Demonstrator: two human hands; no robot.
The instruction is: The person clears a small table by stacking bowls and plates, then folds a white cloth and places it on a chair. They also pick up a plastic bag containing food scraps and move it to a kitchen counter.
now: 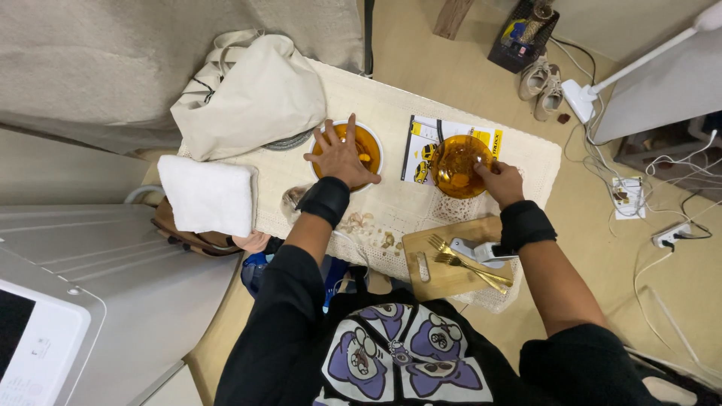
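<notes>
A person in black sleeves leans over a low surface (526, 150) covered with a cream lace cloth. The left hand (341, 156) lies flat, fingers (350, 124) spread wide, on top of a white-rimmed bowl (374, 146) of orange-coloured food near the middle of the cloth. The right hand (502, 180) has its fingers curled together, pinching the near rim of an amber glass bowl (453, 165) that sits partly on a yellow-and-white printed leaflet (421, 139). Just in front of the right wrist, a wooden cutting board (440, 278) carries two gold forks (462, 262) lying side by side. A cream tote bag (252, 94) rests at the far left end of the surface, with a folded white towel (207, 194) beside it. On the floor beyond stand a pair of beige shoes (543, 89).
</notes>
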